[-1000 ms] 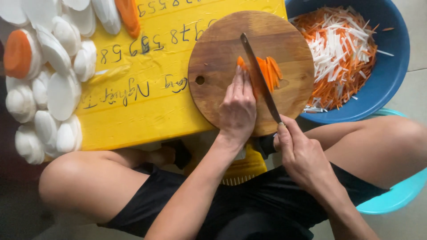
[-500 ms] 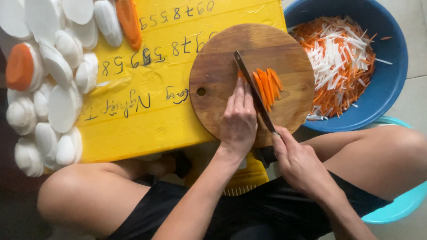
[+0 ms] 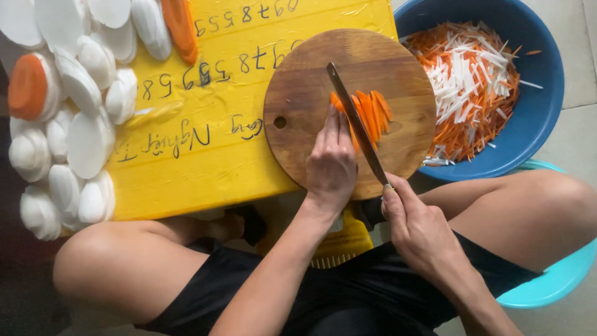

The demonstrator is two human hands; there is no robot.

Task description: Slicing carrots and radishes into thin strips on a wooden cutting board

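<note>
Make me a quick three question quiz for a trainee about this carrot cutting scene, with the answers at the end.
1. True or false: the right hand holds the knife.
2. What does the left hand press on the round wooden board?
3. The blue basin holds: A whole carrots, B mixed orange and white strips, C water.

Key:
1. True.
2. Orange carrot slices, part cut into strips.
3. B; the white radish slices lie on the yellow surface.

my left hand (image 3: 331,165) hides part of the carrot slices (image 3: 367,115); the white radish slices (image 3: 81,118) run off the picture's left edge.
</note>
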